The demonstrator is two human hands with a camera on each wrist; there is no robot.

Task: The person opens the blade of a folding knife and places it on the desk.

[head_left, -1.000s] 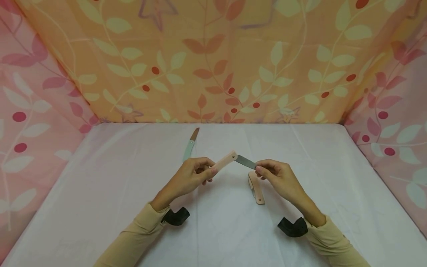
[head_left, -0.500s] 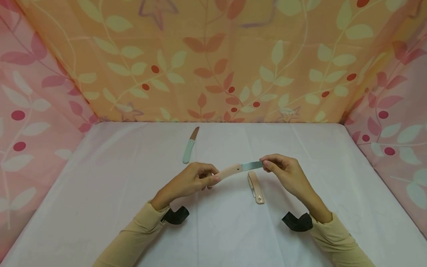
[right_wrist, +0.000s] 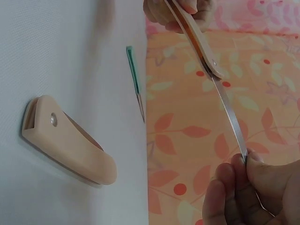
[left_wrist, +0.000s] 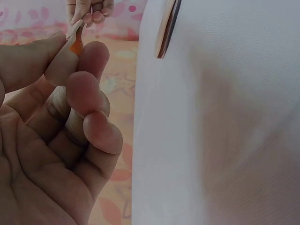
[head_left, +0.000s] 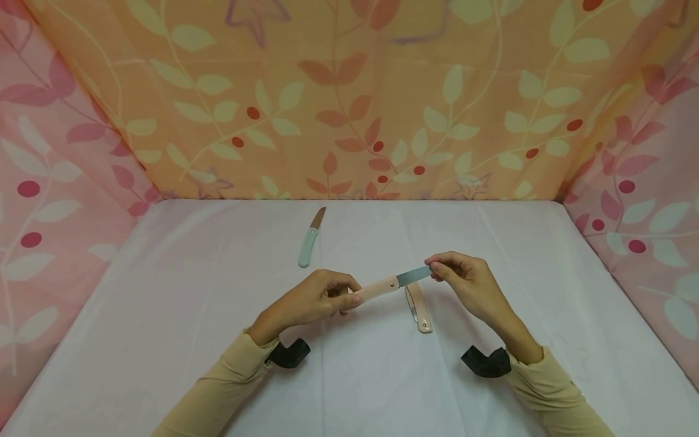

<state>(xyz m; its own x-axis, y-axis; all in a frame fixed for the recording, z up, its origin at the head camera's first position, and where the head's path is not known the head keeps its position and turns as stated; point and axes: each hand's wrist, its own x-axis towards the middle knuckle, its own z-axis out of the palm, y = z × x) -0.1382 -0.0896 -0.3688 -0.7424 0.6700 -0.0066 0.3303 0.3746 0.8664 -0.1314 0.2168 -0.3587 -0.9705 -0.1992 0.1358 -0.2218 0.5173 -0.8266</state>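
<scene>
Now, left hand (head_left: 314, 298): my fingers pinch the folding knife (head_left: 389, 283) handle, mid-frame above the table (head_left: 164, 315).
Right hand (head_left: 461, 280): fingers pinch its blade tip.
Risk: a slip could cut me.

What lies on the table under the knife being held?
A folded beige knife lies on the white table, just below the blade that the right hand pinches. Its own blade is tucked in, mostly hidden.
</scene>
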